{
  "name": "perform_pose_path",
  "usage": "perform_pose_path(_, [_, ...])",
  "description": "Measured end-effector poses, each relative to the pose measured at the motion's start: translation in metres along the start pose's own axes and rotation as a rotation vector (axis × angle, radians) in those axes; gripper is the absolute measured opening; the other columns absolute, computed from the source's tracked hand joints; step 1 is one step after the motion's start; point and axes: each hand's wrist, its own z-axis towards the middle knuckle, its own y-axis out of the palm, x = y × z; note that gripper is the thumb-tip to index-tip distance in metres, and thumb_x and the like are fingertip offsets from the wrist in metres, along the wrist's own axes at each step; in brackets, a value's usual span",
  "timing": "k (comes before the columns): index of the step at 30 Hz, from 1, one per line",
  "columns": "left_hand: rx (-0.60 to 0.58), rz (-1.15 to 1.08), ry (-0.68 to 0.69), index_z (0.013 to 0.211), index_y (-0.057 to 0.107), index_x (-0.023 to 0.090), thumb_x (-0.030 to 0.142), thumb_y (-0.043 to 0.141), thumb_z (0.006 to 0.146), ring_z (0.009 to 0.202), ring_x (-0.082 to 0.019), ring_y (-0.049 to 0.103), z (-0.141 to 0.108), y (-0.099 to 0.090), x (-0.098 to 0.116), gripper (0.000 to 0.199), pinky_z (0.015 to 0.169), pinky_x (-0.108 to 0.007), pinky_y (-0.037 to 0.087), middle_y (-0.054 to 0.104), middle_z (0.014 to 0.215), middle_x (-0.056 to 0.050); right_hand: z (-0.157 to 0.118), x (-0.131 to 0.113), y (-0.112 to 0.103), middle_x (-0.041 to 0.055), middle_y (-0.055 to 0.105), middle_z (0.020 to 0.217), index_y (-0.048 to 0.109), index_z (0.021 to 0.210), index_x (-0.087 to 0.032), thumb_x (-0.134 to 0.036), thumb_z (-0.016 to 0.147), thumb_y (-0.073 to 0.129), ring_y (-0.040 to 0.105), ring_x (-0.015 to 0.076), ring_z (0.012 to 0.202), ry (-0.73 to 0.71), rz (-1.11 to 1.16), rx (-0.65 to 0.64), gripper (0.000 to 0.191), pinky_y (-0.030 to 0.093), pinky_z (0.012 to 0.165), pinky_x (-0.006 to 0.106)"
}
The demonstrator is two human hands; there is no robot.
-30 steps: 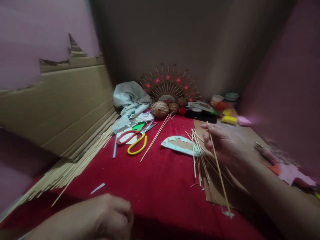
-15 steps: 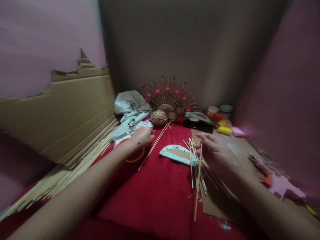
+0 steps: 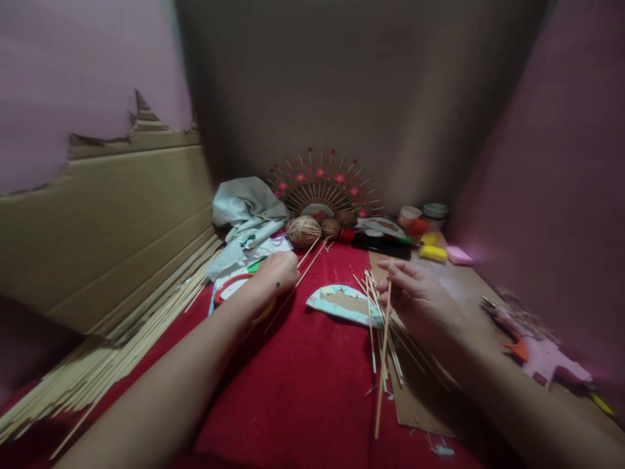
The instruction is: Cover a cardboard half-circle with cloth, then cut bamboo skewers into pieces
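Note:
My left hand [image 3: 280, 272] is closed on a thin stick [image 3: 309, 252] that slants up toward the twine ball, beside another stick on the red cloth [image 3: 293, 384]. My right hand [image 3: 415, 293] pinches a bamboo stick [image 3: 384, 355], which hangs down toward me past its fingers. Several loose sticks [image 3: 371, 326] lie beside and under the right hand, partly on brown cardboard [image 3: 430, 397]. Between the hands rests a half-round piece [image 3: 342, 303] with a pale blue wrapped edge and brown middle.
A decorated stick fan [image 3: 319, 182] stands behind a twine ball [image 3: 303, 232]. Crumpled cloth [image 3: 247, 208] and a long stick bundle [image 3: 112, 365] lie left, by a cardboard sheet [image 3: 137, 215]. A pink glue gun [image 3: 554, 361] and yellow packet [image 3: 433, 253] are right.
My left hand now has a stick showing above it and has shifted slightly beside the lying sticks. My right hand keeps its stick. The whole view has shifted a little.

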Motion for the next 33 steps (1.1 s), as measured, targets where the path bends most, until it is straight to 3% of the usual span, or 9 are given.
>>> perform_pose_path(2, [0.049,-0.038,0.025,0.072,0.068,0.01,0.017,0.058,0.076,0.077,-0.026,0.067,-0.01,-0.013,-0.002,0.013,0.062,-0.03,0.046,0.069,0.075,-0.013,-0.001,-0.004,0.001,-0.0005,0.064,0.06,0.06,0.087,-0.017,-0.032,0.072,0.074,0.058,0.0101,0.048,-0.063,-0.033,0.019,0.026,0.044,0.042,0.019])
perform_pose_path(5, [0.154,-0.177,0.089,0.08,0.066,0.013,0.018,0.049,0.08,0.062,-0.018,0.064,-0.033,-0.032,-0.002,0.018,0.055,-0.026,0.044,0.067,0.068,-0.008,-0.008,-0.014,0.006,-0.0004,0.065,0.064,0.061,0.089,-0.019,-0.029,0.078,0.068,0.06,0.0107,0.051,-0.22,-0.103,0.036,0.017,0.048,0.048,0.022])
perform_pose_path(9, [0.303,-0.849,0.449,0.098,0.058,0.018,0.019,0.053,0.08,0.052,-0.012,0.059,-0.069,-0.044,0.011,0.018,0.048,-0.023,0.047,0.063,0.07,-0.001,-0.024,-0.028,0.021,-0.001,0.064,0.067,0.063,0.09,-0.023,-0.025,0.083,0.062,0.062,0.0128,0.057,-0.517,-0.274,0.024,0.007,0.05,0.051,0.026])
perform_pose_path(11, [0.229,-1.048,0.573,0.095,0.059,0.018,0.021,0.056,0.081,0.052,-0.013,0.06,-0.082,-0.043,0.022,0.014,0.05,-0.025,0.05,0.063,0.066,0.0,-0.031,-0.03,0.031,-0.0014,0.064,0.068,0.064,0.091,-0.025,-0.024,0.085,0.061,0.062,0.0129,0.059,-0.604,-0.342,0.013,0.007,0.05,0.053,0.027])
perform_pose_path(14, [0.092,-1.107,0.624,0.087,0.061,0.017,0.021,0.055,0.085,0.052,-0.012,0.06,-0.09,-0.033,0.037,0.008,0.051,-0.025,0.051,0.062,0.061,0.001,-0.035,-0.025,0.044,-0.0028,0.063,0.067,0.065,0.093,-0.026,-0.022,0.085,0.061,0.06,0.0116,0.055,-0.621,-0.414,-0.055,0.01,0.05,0.052,0.027])
perform_pose_path(17, [0.02,-1.108,0.664,0.087,0.061,0.015,0.016,0.051,0.086,0.054,-0.01,0.059,-0.09,-0.021,0.045,0.01,0.053,-0.023,0.05,0.061,0.064,0.001,-0.035,-0.019,0.052,-0.0042,0.061,0.065,0.067,0.092,-0.026,-0.019,0.084,0.061,0.059,0.0099,0.054,-0.62,-0.439,-0.103,0.012,0.049,0.052,0.025])
perform_pose_path(24, [-0.198,-0.941,0.792,0.092,0.063,0.015,0.016,0.051,0.086,0.061,-0.01,0.057,-0.083,-0.013,0.042,0.013,0.058,-0.022,0.048,0.06,0.071,0.0,-0.038,-0.019,0.055,-0.0038,0.061,0.065,0.068,0.087,-0.025,-0.019,0.083,0.064,0.058,0.0095,0.053,-0.622,-0.478,-0.059,0.009,0.05,0.052,0.025])
perform_pose_path(27, [-0.239,-0.912,0.811,0.084,0.064,0.015,0.012,0.053,0.082,0.06,-0.009,0.056,-0.082,-0.011,0.046,0.011,0.059,-0.021,0.048,0.06,0.07,0.001,-0.041,-0.02,0.054,-0.0032,0.061,0.063,0.068,0.083,-0.024,-0.023,0.082,0.065,0.058,0.01,0.052,-0.634,-0.512,-0.035,0.003,0.051,0.051,0.025])
perform_pose_path(33, [-0.183,-1.158,0.661,0.085,0.059,0.014,0.011,0.051,0.085,0.058,-0.009,0.058,-0.086,-0.008,0.052,0.009,0.057,-0.021,0.05,0.059,0.066,0.001,-0.043,-0.02,0.049,-0.0032,0.062,0.064,0.068,0.082,-0.023,-0.02,0.083,0.065,0.058,0.0094,0.053,-0.701,-0.544,-0.009,0.005,0.051,0.051,0.023])
